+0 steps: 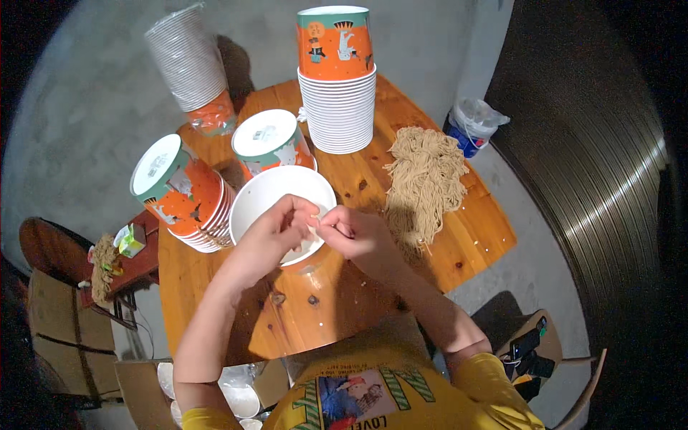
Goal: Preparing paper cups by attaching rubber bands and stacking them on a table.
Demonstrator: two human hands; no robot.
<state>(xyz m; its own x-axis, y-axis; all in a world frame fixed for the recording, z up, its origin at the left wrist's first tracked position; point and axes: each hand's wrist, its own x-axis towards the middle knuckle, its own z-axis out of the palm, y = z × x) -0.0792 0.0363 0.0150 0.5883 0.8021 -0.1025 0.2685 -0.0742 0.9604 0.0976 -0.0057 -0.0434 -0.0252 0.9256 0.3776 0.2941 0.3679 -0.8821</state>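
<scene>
My left hand (276, 228) and my right hand (364, 242) meet above a white paper tub (258, 192), which is tilted with its mouth toward me. Both have fingertips pinched together, almost touching each other. A tiny pale bit shows at the left fingertips; its kind cannot be made out. Whatever the right fingers pinch is hidden. Right of my right hand lies a heap of beige yarn-like strands (428, 179). Just behind the white tub stands an upturned orange and green printed paper tub (265, 136).
A tall nested stack of paper tubs (337, 107) rises at the table's back. Another stack (183, 190) leans at the left, near a plastic-wrapped stack (188, 64). The wooden table (322, 315) carries small pale crumbs. A lined bucket (474, 125) is beyond its right edge; a chair (552, 351) stands lower right.
</scene>
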